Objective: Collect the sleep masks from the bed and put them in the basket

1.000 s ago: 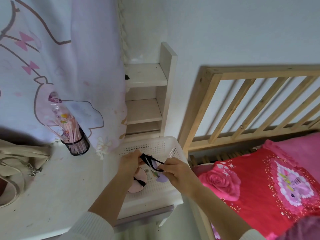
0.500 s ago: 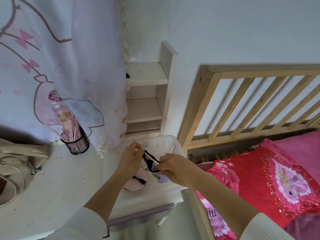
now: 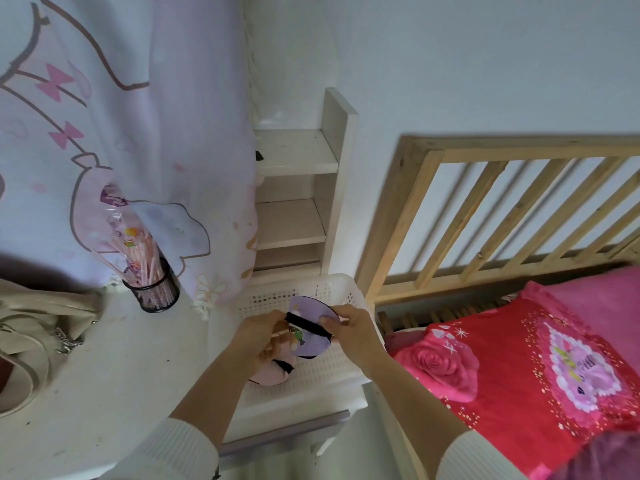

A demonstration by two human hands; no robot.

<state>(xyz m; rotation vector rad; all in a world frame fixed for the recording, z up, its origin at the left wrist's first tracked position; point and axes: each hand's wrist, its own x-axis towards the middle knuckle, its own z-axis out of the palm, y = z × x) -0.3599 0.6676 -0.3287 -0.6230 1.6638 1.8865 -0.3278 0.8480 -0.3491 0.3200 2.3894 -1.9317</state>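
Observation:
A lilac sleep mask (image 3: 310,336) with a black strap is held over the white perforated basket (image 3: 341,289). My left hand (image 3: 258,336) pinches its left end and my right hand (image 3: 349,332) pinches its right end, with the strap stretched between them. A pink sleep mask (image 3: 273,374) with a black strap lies in the basket, partly hidden under my left hand. The basket stands at the right end of a white desk (image 3: 104,375), next to the bed (image 3: 519,368) with its red and pink bedding.
A black mesh cup (image 3: 156,289) of pink sticks and a beige bag (image 3: 31,320) sit on the desk. A patterned curtain (image 3: 121,133) hangs behind, white shelves (image 3: 294,188) stand behind the basket, and a wooden slatted headboard (image 3: 502,216) rises at right.
The lilac mask has been lifted and spread flat between both hands, above the basket. Before, it hung bunched lower in the basket with only the strap pulled between my hands.

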